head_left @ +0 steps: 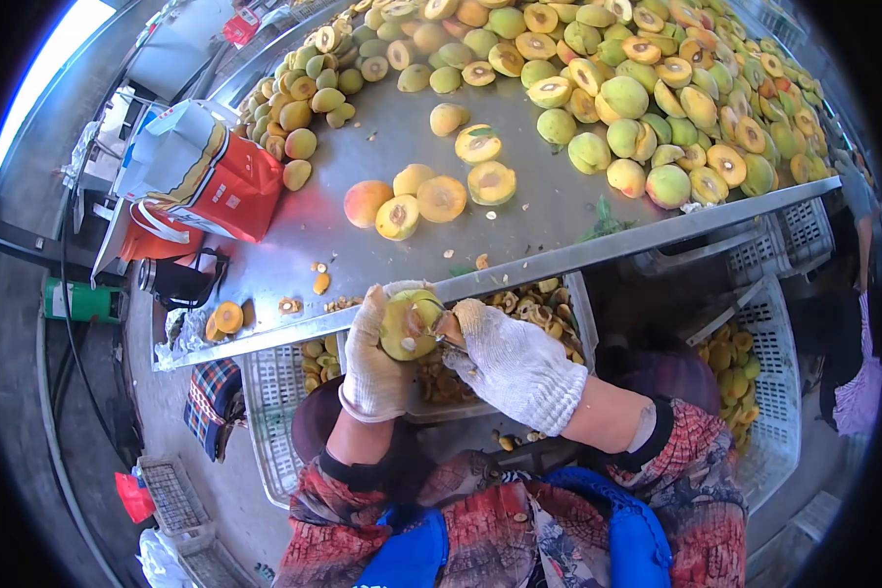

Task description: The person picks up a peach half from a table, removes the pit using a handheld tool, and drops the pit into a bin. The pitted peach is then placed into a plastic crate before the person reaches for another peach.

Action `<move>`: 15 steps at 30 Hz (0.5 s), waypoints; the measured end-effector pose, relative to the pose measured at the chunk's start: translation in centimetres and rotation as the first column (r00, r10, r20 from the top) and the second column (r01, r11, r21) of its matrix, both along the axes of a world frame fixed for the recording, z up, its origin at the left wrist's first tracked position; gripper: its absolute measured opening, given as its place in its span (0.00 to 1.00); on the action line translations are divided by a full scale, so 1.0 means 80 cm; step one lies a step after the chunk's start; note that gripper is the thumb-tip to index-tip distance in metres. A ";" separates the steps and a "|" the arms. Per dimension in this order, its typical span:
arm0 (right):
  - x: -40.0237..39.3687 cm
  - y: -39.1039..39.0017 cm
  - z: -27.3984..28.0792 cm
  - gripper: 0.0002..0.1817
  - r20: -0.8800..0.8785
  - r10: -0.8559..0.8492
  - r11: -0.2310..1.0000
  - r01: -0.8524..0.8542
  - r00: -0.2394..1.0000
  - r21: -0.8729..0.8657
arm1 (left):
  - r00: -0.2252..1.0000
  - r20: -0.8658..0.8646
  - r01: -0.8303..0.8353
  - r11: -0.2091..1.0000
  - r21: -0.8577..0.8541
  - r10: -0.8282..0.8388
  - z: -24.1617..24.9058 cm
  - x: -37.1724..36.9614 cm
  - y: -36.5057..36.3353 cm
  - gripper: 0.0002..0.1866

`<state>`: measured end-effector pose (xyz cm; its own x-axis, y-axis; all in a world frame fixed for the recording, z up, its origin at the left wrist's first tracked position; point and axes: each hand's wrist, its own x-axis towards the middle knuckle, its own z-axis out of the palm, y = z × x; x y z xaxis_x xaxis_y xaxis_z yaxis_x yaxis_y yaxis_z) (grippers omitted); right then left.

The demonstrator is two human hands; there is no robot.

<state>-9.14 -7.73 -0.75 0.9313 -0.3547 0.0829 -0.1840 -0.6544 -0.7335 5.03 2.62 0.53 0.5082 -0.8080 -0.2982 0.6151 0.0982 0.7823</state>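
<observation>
My left hand (377,361), in a whitish knit glove, holds a green-yellow fruit half (409,327) with its cut side up, near the table's front edge. Gloved as well, my right hand (514,358) is closed round a small tool (451,329), mostly hidden by the fingers, whose end is at the fruit. Beyond my hands, cut peach-like fruits (441,199) lie on the metal table (338,157). Below the edge, a crate (583,328) holds small brownish pieces.
A large fruit heap (647,98) covers the back right, a smaller one (299,88) the back left. A red bag (235,186) stands at the left. White crates (269,412) hold fruit under the table edge. A person's arm (864,250) shows at the far right.
</observation>
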 end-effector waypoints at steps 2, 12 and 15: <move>-0.002 0.003 0.000 0.18 -0.015 -0.003 1.000 0.003 1.000 0.009 | 0.999 0.030 0.018 0.999 -0.040 -0.017 -0.004 -0.004 0.000 0.24; -0.005 0.014 -0.014 0.22 0.045 0.032 0.995 -0.036 0.998 0.089 | 0.997 0.063 -0.043 0.987 -0.152 0.053 0.005 -0.030 -0.011 0.20; -0.003 0.016 -0.016 0.23 0.062 0.054 0.995 -0.059 0.997 0.084 | 0.996 0.067 -0.044 0.989 -0.142 0.054 0.010 -0.030 -0.008 0.19</move>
